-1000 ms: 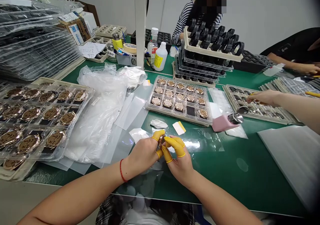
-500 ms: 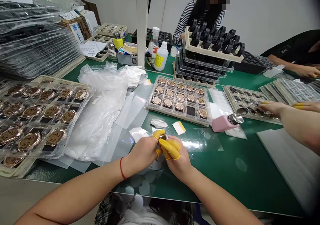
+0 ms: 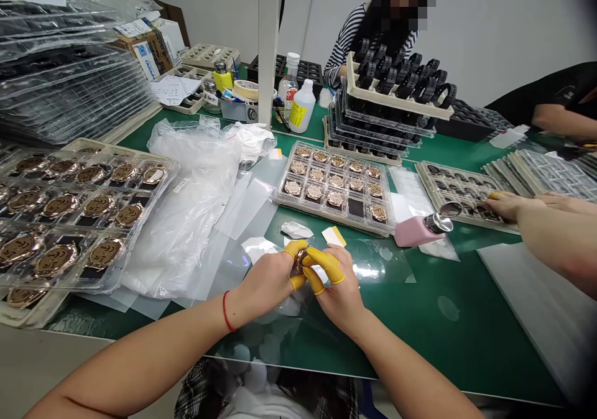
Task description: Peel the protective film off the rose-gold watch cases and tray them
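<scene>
A small round rose-gold watch case (image 3: 301,260) is held up on edge between my two hands, over a clear sheet near the table's front. Yellow finger covers are on the thumb and fingertips of my left hand (image 3: 270,276), which pinch the case from the left. My right hand (image 3: 338,285), also with yellow covers, has its fingertips closed on the case's right side. Beyond them lies a tray of watch cases (image 3: 326,211), with one pocket in its front row showing only black. A white pad with a yellow edge (image 3: 334,237) lies just behind my right hand.
Trays of watch cases (image 3: 100,285) and a plastic bag (image 3: 181,220) lie left. A pink bottle (image 3: 413,231) stands right, before another tray (image 3: 459,189) touched by another person's hands. Stacked trays with black bands (image 3: 396,96) stand behind; a striped-sleeved person sits beyond.
My right hand's fingers have spread and shifted slightly right, showing more of the case. At the far right, a person's forearm has moved.
</scene>
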Demonstrator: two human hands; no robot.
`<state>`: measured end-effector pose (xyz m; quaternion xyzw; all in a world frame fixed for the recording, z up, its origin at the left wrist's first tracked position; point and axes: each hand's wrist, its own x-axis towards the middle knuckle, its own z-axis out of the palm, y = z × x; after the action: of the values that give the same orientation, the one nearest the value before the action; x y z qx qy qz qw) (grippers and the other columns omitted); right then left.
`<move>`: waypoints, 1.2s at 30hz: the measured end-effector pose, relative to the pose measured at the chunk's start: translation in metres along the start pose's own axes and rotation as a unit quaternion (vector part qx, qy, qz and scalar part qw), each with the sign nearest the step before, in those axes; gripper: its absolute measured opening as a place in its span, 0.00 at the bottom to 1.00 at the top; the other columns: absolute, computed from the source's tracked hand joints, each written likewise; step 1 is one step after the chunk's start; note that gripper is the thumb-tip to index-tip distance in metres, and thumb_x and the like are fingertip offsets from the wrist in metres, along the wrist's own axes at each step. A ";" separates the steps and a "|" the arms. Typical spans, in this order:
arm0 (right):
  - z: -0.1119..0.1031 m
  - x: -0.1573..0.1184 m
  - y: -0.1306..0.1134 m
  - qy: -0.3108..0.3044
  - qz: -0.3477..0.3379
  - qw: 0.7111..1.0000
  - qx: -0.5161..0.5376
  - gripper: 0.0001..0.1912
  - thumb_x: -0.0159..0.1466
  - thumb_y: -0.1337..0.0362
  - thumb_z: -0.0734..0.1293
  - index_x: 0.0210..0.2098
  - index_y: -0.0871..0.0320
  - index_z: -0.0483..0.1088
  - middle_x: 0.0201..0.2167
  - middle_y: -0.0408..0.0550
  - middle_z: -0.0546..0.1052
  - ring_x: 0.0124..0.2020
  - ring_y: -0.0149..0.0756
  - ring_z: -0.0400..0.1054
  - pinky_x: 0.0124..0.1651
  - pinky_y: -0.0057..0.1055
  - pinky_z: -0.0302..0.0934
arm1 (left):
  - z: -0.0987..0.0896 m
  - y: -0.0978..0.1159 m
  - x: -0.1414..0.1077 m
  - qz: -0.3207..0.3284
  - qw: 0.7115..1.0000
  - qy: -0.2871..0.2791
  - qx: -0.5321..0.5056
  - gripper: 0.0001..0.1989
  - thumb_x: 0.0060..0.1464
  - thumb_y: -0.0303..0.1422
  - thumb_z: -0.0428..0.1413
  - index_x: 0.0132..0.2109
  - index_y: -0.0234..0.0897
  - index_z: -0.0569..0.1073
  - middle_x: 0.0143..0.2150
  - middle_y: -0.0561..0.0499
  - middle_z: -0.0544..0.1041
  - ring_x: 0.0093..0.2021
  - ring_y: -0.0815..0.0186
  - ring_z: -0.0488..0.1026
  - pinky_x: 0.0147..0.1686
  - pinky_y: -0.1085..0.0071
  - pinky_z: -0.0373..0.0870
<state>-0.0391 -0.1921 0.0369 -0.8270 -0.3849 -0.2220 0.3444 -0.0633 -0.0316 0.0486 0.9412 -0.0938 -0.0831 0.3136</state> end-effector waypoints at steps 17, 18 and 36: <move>0.003 -0.001 0.000 -0.018 -0.081 0.993 -0.078 0.18 0.58 0.78 0.59 0.46 0.56 0.62 0.29 0.45 0.72 0.35 0.36 0.64 0.53 0.45 0.56 | 0.003 -0.003 0.000 0.009 1.000 -0.016 -0.002 0.22 0.54 0.33 0.49 0.55 0.39 0.59 0.36 0.49 0.77 0.34 0.59 0.75 0.30 0.70 0.64; 0.003 -0.001 0.001 -0.017 -0.082 0.993 -0.079 0.18 0.57 0.78 0.60 0.45 0.56 0.62 0.29 0.45 0.72 0.35 0.36 0.64 0.53 0.45 0.56 | 0.003 -0.003 0.000 0.011 1.000 -0.015 -0.004 0.23 0.53 0.32 0.50 0.57 0.39 0.57 0.36 0.49 0.77 0.35 0.59 0.75 0.30 0.70 0.64; 0.004 -0.004 0.004 -0.024 -0.031 0.999 -0.023 0.13 0.59 0.74 0.60 0.41 0.53 0.61 0.31 0.44 0.70 0.34 0.35 0.62 0.50 0.46 0.59 | 0.000 -0.002 0.002 -0.015 1.000 -0.002 -0.019 0.03 0.48 0.33 0.51 0.30 0.38 0.65 0.25 0.52 0.71 0.26 0.63 0.70 0.23 0.73 0.54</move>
<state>-0.0381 -0.1927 0.0305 -0.8273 -0.4135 -0.2220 0.3087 -0.0607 -0.0305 0.0475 0.9361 -0.0791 -0.0911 0.3303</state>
